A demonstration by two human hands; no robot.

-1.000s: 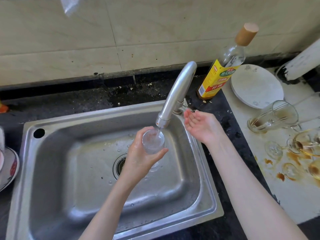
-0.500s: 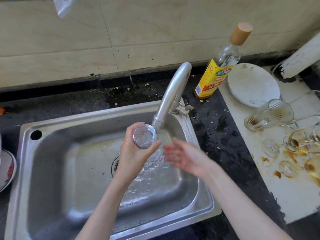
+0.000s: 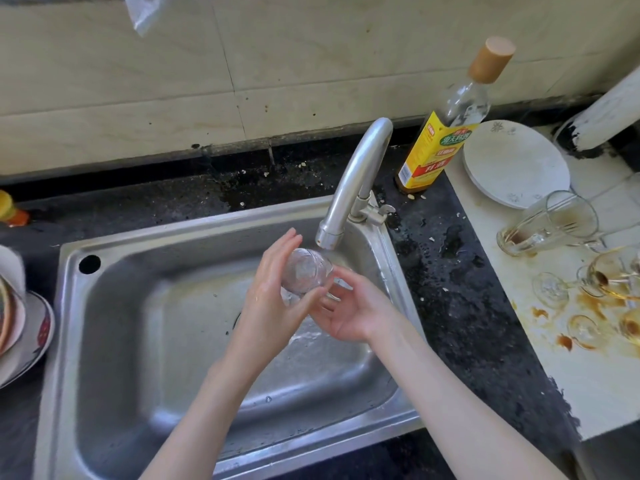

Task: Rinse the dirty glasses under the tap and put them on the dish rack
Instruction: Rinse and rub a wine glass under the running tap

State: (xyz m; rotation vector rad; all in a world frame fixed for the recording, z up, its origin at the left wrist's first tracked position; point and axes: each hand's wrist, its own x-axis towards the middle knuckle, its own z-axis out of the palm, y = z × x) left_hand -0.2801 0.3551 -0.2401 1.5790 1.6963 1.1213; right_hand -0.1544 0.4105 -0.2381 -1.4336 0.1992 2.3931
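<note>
My left hand (image 3: 273, 299) grips a small clear glass (image 3: 304, 274), tipped on its side just under the tap spout (image 3: 330, 235) over the steel sink (image 3: 138, 306). My right hand (image 3: 356, 311) is palm up right beside the glass, its fingers touching the glass's lower end. Water splashes on the sink floor below. Several dirty glasses lie on the stained white board at the right: a tall tumbler on its side (image 3: 547, 225) and stemmed glasses (image 3: 606, 275) among brown spills.
A yellow-labelled bottle (image 3: 440, 140) stands behind the tap on the dark counter. A white plate (image 3: 516, 164) lies right of it. Stacked bowls and plates (image 3: 20, 327) sit at the left edge. A white post (image 3: 609, 109) leans at the far right.
My right hand came from the tap handle down to the glass. My left hand tipped the glass from upright onto its side under the spout.
</note>
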